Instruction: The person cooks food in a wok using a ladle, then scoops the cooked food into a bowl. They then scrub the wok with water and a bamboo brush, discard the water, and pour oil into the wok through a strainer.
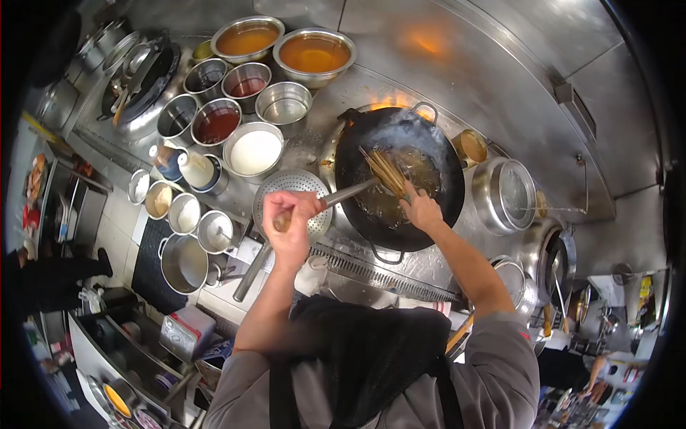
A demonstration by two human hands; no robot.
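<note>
My left hand [291, 223] is closed around the wooden end of a long-handled metal cooking utensil [350, 191]. Its shaft slants over the wok [443, 193], and its head is hidden by the brush. With fingers wrapped round its base, my right hand [423, 211] grips a bamboo wok brush [384, 170], bristles toward the far left of the wok. Brownish liquid [421, 168] and steam are in the black wok, which sits over orange flame [389, 102]. Below my left hand lies a perforated strainer [282, 184], its handle [251, 275] pointing toward me.
Metal pots of red sauce [216, 125] and white seasoning [255, 151] stand left of the wok. Two bowls of amber liquid [314, 55] are behind them. A lidded-looking metal pot [504, 194] stands right. Another wok [146, 79] is far left; a person's dark-clothed leg [64, 268] shows at left.
</note>
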